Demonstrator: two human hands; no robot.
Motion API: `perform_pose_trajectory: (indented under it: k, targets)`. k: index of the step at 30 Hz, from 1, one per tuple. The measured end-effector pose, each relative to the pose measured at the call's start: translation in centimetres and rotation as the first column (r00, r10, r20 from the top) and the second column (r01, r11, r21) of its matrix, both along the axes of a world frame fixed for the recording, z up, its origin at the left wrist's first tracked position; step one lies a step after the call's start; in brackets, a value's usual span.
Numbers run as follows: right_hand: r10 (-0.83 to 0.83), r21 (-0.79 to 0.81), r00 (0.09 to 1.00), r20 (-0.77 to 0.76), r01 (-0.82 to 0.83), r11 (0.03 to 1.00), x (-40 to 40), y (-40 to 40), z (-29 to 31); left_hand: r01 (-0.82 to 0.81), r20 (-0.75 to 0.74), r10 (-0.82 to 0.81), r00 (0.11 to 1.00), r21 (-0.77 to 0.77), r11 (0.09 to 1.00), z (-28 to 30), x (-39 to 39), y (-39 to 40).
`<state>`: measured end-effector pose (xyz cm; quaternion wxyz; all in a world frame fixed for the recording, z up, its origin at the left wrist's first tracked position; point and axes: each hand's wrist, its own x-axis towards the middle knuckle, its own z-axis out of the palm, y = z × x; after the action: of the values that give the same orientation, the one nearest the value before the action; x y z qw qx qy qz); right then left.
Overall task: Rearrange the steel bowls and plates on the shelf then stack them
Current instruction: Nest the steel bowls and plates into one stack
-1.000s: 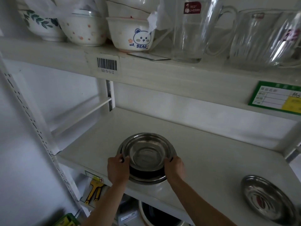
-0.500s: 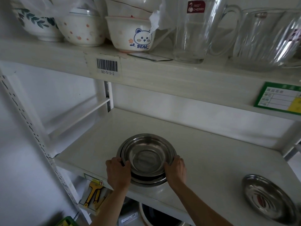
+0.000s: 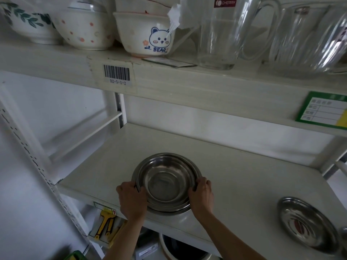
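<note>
Two bare forearms, no sleeves showing; the left hand (image 3: 132, 200) and right hand (image 3: 201, 197) wear no gloves or rings.

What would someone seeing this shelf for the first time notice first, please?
The eye lands on the nested stack of steel bowls near the front edge of the white shelf, with the left hand and right hand gripping its rim from either side. A lone steel plate lies at the far right, and on the shelf above, the bear bowl stands out among glassware.

Single head view, close, forward and down onto the white shelf (image 3: 234, 177) (wide-angle)
</note>
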<state>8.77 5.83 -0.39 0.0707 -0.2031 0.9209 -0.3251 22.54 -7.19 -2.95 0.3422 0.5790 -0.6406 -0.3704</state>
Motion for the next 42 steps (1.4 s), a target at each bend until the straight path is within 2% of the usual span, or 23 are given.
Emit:
perform_pose_trajectory:
  k: [4, 8, 12, 15, 19, 27, 42]
  targets:
    - [-0.071, -0.108, 0.997, 0.008, 0.071, 0.992, -0.7, -0.1, -0.3, -0.027, -0.058, 0.027, 0.998, 0.001, 1.0, -0.3, 0.4, -0.6]
    - [-0.152, -0.079, 0.988, 0.032, 0.154, 0.985, -2.0, -0.2, -0.7, -0.015, -0.131, 0.028, 0.991, 0.094, 0.995, -0.1, 0.3, -1.8]
    - [-0.106, -0.016, 0.965, 0.239, 0.113, 0.993, -3.7, -0.7, -1.7, 0.105, -0.24, -0.051, 0.969, 0.219, 0.97, -0.3, -0.6, -3.5]
    - [-0.071, -0.098, 0.935, 0.349, 0.111, 0.989, -4.4, -0.9, -2.4, 0.136, -0.336, -0.039, 0.941, 0.27, 0.953, -0.2, -1.0, -4.0]
    - [-0.035, -0.211, 0.91, 0.412, 0.132, 0.969, -4.4, -0.8, -3.2, 0.127, -0.364, -0.017, 0.931, 0.281, 0.951, -0.1, -1.4, -4.3]
    - [-0.102, -0.237, 0.906, 0.41, 0.214, 0.948, -5.0, 0.2, -4.0, 0.133, -0.371, -0.025, 0.928, 0.268, 0.954, -0.5, -2.8, -3.6]
    - [-0.249, -0.285, 0.891, 0.379, 0.369, 0.885, -6.5, 8.2, -3.9, 0.252, -0.323, -0.176, 0.93, 0.211, 0.945, -0.4, -8.1, 1.5]
